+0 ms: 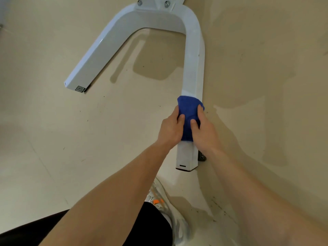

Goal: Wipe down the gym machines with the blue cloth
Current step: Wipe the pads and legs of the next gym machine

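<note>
A white U-shaped base frame (192, 55) of a gym machine lies on the floor, its two legs pointing toward me. The blue cloth (188, 110) is wrapped over the right leg, a short way up from its end cap. My left hand (171, 128) grips the cloth from the left side, thumb on top. My right hand (204, 129) grips it from the right side, thumb on top as well. Both hands clasp the cloth around the leg.
The left leg (88, 68) ends at the left with a QR sticker (79, 89). Two bolts (139, 2) hold the frame at the top. My grey shoe (165, 201) stands just below the right leg's end. Beige tiled floor (71, 139) surrounds everything.
</note>
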Tool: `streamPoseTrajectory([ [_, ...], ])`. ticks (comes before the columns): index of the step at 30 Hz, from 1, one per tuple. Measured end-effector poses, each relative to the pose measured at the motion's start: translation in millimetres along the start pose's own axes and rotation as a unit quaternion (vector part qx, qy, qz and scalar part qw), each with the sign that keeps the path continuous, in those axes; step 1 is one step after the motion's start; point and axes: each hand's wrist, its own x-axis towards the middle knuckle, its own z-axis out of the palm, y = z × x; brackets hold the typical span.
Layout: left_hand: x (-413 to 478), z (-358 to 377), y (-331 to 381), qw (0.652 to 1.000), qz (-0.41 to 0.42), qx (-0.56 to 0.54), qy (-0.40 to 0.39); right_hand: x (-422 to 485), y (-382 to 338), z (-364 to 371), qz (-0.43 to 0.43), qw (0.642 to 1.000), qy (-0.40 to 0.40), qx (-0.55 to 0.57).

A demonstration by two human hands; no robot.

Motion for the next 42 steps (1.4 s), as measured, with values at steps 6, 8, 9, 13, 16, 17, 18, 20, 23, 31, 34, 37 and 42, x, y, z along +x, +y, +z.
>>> streamPoseTrajectory([
  [6,-40,16,-30,0.998,-0.022,-0.052,0.005,-42,11,17,-0.024,0.999,0.016,-0.037],
  [8,-31,16,-27,0.998,-0.019,-0.059,0.012,-37,9,14,-0.046,0.998,0.012,-0.044],
  [9,-24,14,-25,0.998,-0.016,-0.063,0.012,-30,7,12,-0.064,0.996,0.010,-0.057],
  [13,18,-1,-2,0.995,0.002,-0.095,0.031,10,-14,-4,-0.117,0.980,-0.005,-0.161],
  [16,45,-6,23,0.989,0.019,-0.120,0.084,38,-31,-18,-0.109,0.971,-0.017,-0.212],
  [17,49,-5,29,0.989,0.017,-0.119,0.090,42,-33,-20,-0.101,0.971,-0.021,-0.214],
  [18,51,-3,31,0.990,0.013,-0.110,0.086,44,-34,-21,-0.098,0.972,-0.025,-0.213],
  [20,43,1,26,0.994,0.015,-0.086,0.069,37,-29,-20,-0.087,0.976,-0.027,-0.196],
  [23,14,3,6,0.997,0.015,-0.057,0.041,10,-14,-13,-0.041,0.988,-0.028,-0.144],
  [31,-38,-21,0,0.989,-0.040,0.146,-0.008,-59,3,-2,0.044,0.995,0.006,-0.095],
  [34,-33,-38,24,0.984,-0.030,0.178,-0.010,-54,-16,-22,0.038,0.996,-0.009,-0.076],
  [37,-40,-43,56,0.995,0.003,0.101,-0.015,-58,-40,-45,0.024,0.998,-0.001,-0.063],
  [42,-82,-60,111,0.990,0.007,-0.057,-0.125,-102,-79,-84,0.027,0.996,0.006,0.082],
])
